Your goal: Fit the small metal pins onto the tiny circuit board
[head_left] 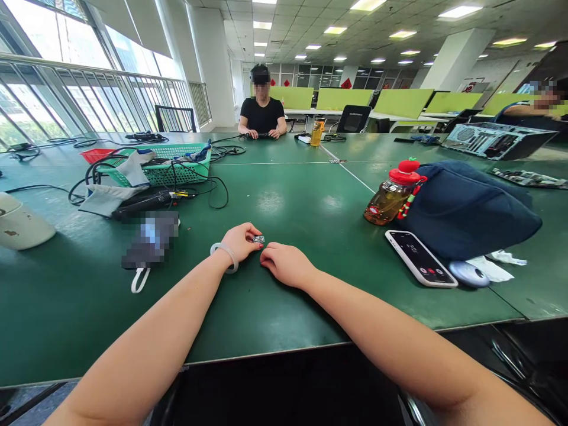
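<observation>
My left hand (241,241), with a pale bangle (231,258) at its wrist, pinches a small black-and-white patterned piece (258,239) that looks like a tiny circuit board. The piece is held just above the green table (306,207), between thumb and fingers. Just to its right, my right hand (286,263) is closed, fingers curled and tips pressed together beside the left thumb. Whatever sits between those right fingertips, if anything, is hidden.
At left are a green basket (177,171) with cables and gloves, a dark pouch (162,234) and a white container (22,225). Rightward stand a drink bottle (385,198), a navy bag (474,207) and a phone (419,257). A person (262,115) sits opposite.
</observation>
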`<move>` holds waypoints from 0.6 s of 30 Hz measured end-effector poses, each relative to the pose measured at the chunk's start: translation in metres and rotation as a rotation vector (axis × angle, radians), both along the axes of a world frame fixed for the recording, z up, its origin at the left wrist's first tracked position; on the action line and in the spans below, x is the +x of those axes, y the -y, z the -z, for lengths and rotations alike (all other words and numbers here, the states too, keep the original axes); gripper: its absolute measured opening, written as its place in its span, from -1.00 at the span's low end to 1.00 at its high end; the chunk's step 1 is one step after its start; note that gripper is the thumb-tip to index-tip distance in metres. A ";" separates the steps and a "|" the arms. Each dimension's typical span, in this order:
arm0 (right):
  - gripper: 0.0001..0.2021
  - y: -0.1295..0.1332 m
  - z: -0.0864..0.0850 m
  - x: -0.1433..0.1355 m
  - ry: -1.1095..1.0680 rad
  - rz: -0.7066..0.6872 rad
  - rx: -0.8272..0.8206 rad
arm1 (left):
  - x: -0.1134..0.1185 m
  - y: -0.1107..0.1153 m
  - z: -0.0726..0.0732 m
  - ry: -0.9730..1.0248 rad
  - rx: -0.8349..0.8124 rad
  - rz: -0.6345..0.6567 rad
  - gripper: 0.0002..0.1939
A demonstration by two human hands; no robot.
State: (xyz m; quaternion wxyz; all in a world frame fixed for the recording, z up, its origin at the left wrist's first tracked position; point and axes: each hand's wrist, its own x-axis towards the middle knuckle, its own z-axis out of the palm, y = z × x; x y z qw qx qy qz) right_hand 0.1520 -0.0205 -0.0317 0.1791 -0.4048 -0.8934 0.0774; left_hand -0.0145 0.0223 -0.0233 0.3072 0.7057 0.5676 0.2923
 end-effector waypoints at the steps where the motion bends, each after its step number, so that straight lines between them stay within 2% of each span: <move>1: -0.89 -0.001 -0.001 0.001 -0.018 0.017 -0.008 | 0.001 0.000 0.000 0.005 -0.003 0.007 -0.75; 9: -0.89 -0.010 -0.009 0.015 -0.377 0.245 -0.106 | 0.008 0.009 -0.009 0.043 0.023 0.069 -0.68; 18: -0.86 -0.012 -0.008 0.017 -0.454 0.272 -0.126 | 0.012 0.013 -0.012 0.060 0.052 0.088 -0.67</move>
